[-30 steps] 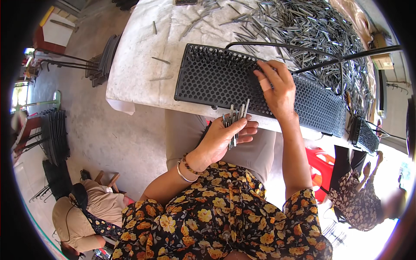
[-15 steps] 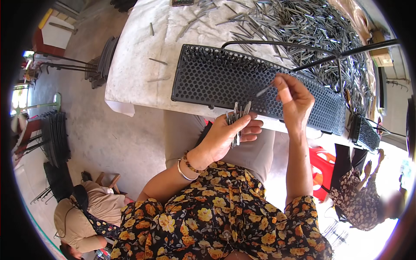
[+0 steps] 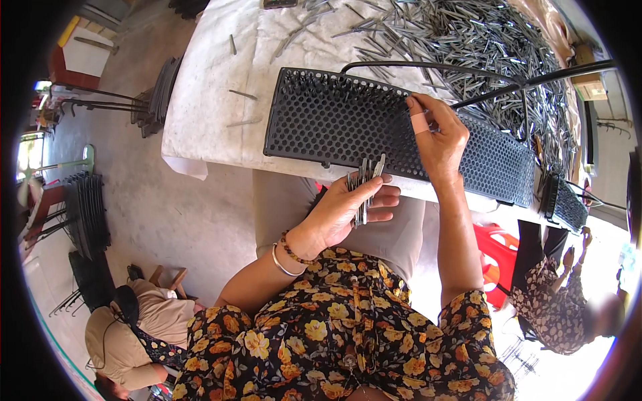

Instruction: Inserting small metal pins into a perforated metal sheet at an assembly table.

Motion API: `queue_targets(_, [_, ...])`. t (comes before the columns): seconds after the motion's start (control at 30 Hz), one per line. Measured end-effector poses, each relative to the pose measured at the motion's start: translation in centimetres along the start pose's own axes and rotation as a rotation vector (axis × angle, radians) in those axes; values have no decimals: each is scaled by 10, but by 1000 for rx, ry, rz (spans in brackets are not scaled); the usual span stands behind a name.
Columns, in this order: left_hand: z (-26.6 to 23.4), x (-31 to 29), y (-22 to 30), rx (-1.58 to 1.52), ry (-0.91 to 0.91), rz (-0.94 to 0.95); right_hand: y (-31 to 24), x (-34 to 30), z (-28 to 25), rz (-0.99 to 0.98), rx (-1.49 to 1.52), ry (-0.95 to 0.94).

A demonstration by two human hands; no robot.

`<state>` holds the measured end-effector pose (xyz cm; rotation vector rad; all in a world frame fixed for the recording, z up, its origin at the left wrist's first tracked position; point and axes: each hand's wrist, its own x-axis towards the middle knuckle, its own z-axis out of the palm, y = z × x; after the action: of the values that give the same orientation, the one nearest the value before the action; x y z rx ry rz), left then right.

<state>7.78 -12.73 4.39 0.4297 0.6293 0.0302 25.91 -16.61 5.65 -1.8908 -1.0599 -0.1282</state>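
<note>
**Thin metal pins, perforated black tray**

My left hand (image 3: 344,210) is curled around a bundle of metal pins (image 3: 364,184), held below the table edge. My right hand (image 3: 438,137) presses pinched fingertips onto the black perforated tray (image 3: 334,120); I cannot tell whether it holds a pin. I judge the pins light, stiff and slippery, best gripped mid-shaft. The white-covered table (image 3: 200,113) carries a heap of loose pins (image 3: 481,47), above a concrete floor (image 3: 167,214).
</note>
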Motion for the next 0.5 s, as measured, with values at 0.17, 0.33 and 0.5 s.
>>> queue_targets(0.17, [-1, -2, 3, 42, -11, 0, 11, -6, 8, -206, -130, -30])
queue_targets(0.33, [-3, -5, -1, 41, -72, 64, -24, -12, -10, 140, 53, -193])
queue_targets(0.5, [2, -6, 2, 103, -66, 162, -31, -29, -25, 483, 381, -567])
